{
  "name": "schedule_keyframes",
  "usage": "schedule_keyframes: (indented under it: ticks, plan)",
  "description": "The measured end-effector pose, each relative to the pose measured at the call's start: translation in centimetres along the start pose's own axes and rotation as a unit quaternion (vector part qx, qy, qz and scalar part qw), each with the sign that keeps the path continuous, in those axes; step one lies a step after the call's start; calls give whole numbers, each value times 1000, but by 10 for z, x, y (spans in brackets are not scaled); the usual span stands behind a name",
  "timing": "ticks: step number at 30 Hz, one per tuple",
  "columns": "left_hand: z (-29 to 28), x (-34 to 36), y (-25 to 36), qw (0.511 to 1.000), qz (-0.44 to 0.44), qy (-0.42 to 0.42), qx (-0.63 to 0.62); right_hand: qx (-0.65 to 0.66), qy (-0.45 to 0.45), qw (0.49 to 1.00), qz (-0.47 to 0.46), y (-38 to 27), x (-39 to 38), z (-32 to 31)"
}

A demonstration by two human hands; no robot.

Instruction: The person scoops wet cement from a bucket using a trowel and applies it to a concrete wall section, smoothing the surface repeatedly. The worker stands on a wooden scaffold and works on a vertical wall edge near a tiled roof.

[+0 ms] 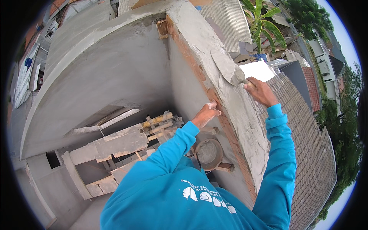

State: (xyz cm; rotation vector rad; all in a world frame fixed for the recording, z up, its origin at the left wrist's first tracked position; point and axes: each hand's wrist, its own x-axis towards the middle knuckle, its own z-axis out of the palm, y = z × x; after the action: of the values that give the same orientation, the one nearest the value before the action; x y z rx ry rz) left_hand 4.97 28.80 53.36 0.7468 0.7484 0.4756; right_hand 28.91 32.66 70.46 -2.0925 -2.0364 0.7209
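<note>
My right hand (260, 91) is closed round the handle of a trowel (227, 68). The trowel's mortar-smeared blade lies along the wet grey mortar on top of the wall (249, 128). A long reddish-brown strip (230, 140) runs down the wall's inner edge; whether it is wood or brick I cannot tell. On this strip, nearer to me than the trowel, my left hand (206, 114) has its fingers curled over the edge, with grey smears on the fingertips. Below that hand, against the inner wall face, sits a round bucket (198, 148) with grey mortar in it.
Scaffolding of bamboo poles (158, 119) and worn planks (115, 142) stands low on the left. A curved plastered wall (115, 65) meets the far end of the mortared one. Outside, on the right, lies a tiled roof (303, 142); a white sheet (257, 70) is beyond my right hand.
</note>
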Motion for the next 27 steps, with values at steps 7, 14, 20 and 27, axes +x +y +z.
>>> schedule_keyframes:
  ticks: [7,14,20,27]
  plan:
    - [-9,1,-7,999,18,-26,-7,36,65,997,5,-51,-100,59]
    - [-24,-1,-40,990,54,-88,-95,63,113,992,14,-92,-136,119]
    - [-18,-6,-49,998,39,-39,-35,151,116,981,-29,-99,-150,112]
    - [-4,-11,-42,998,61,-23,2,333,206,895,214,-85,-150,120]
